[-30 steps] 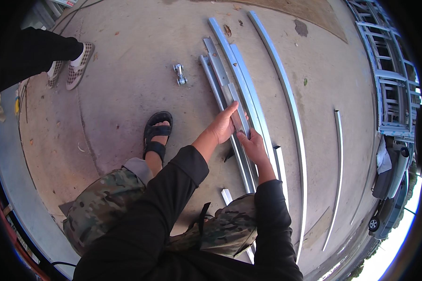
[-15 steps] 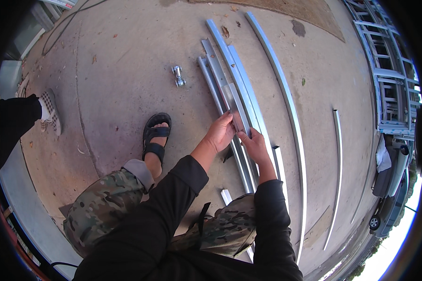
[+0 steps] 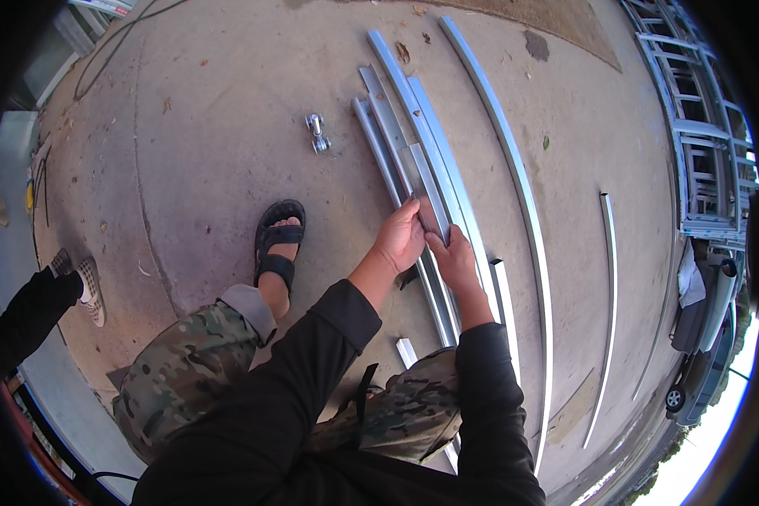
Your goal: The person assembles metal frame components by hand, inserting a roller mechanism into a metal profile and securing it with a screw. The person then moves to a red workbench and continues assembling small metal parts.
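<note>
A short shiny metal channel piece (image 3: 424, 173), open along its length, is gripped by both hands above a bundle of long metal profiles. My left hand (image 3: 399, 236) is closed on its left edge, with the thumb on top. My right hand (image 3: 456, 263) holds its near right side, thumb pressed on the metal. Under and beside it lie a round metal tube (image 3: 374, 145), a channel profile (image 3: 380, 97) and pale square tubes (image 3: 394, 72). The fingers' undersides are hidden.
Left of the bundle lies a small metal roller carriage (image 3: 317, 133). Longer tubes (image 3: 514, 160) and a thin tube (image 3: 607, 295) lie to the right. A stacked metal frame (image 3: 704, 135) stands far right. Another person's checkered shoe (image 3: 92, 291) is at the left. My sandalled foot (image 3: 280, 249) is nearby.
The other person's feet have shifted toward the lower left, and a second shoe now shows. My hands keep their hold on the channel piece, almost unmoved.
</note>
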The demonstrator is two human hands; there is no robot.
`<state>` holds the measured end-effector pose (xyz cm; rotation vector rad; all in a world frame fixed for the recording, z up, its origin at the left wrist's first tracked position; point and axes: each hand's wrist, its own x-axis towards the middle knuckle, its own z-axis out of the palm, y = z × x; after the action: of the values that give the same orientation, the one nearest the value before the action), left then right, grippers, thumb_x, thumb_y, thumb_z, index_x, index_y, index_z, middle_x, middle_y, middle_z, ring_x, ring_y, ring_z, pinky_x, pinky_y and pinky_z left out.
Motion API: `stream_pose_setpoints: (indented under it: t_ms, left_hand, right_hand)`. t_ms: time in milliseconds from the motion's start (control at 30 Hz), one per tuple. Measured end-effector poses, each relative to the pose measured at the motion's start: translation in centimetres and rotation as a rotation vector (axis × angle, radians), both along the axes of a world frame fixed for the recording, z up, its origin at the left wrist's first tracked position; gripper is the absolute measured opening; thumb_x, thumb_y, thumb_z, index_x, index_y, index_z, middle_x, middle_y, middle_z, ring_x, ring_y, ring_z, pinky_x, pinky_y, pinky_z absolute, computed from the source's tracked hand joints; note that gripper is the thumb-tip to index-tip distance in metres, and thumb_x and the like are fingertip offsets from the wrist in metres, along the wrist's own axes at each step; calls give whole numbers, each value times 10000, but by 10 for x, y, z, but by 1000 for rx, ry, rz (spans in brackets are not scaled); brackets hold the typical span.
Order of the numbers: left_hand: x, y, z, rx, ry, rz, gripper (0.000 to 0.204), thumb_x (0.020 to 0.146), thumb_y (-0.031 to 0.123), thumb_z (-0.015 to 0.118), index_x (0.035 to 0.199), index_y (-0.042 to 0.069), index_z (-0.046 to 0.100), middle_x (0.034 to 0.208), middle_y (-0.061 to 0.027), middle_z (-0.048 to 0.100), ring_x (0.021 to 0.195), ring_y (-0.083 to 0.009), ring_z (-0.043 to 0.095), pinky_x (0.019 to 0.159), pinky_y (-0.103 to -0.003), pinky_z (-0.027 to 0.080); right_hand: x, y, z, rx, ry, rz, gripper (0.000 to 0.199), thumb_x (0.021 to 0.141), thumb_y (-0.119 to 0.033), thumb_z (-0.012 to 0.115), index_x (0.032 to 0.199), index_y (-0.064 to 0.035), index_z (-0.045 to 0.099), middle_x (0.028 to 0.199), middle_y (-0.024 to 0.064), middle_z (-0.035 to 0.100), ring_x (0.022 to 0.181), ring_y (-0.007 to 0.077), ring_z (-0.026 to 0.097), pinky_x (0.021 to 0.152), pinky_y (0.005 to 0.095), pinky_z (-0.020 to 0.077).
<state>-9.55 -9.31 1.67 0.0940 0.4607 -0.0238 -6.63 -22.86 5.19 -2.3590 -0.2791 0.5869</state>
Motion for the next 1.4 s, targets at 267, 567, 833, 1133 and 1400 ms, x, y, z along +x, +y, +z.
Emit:
stream_pose_setpoints:
  t_ms: [267,567,833,1133,1400]
  left_hand:
    - [19,-5,6,750,294,-211,289,898,226,708,1076,69,544,997,-40,593,913,-142,550,834,-347,457]
    - [6,8,4,788,268,-258,264,910,265,692,1031,75,555,954,-7,560,915,-136,534,856,-346,447]
    - [5,135,-61,1105,817,346,401,858,152,655,1198,-34,554,1173,-148,604,1094,-246,581,949,-353,454]
    - [47,217,-84,1772,924,-196,599,725,433,787,1157,40,652,1160,-173,668,1103,-348,626,933,-451,490]
    - [40,210,-77,1589,874,-110,317,777,307,720,865,7,666,840,-148,704,804,-308,706,699,-402,539]
  right_hand:
    - [-5,11,6,-149,-73,4,444,871,-408,695,910,12,558,855,234,654,834,416,644,732,475,489]
    - [-9,18,-8,-170,-112,92,444,874,-382,682,953,30,537,941,275,639,897,450,630,770,501,488]
    - [-2,11,-17,-183,-96,101,431,903,-362,641,978,40,504,985,308,618,956,479,606,819,515,473]
    - [2,12,-20,-188,-42,73,400,892,-321,664,996,32,508,1048,268,574,977,447,590,846,501,468]
    - [5,4,-2,-100,-32,76,388,879,-321,672,928,31,518,926,269,602,913,441,606,808,479,471]
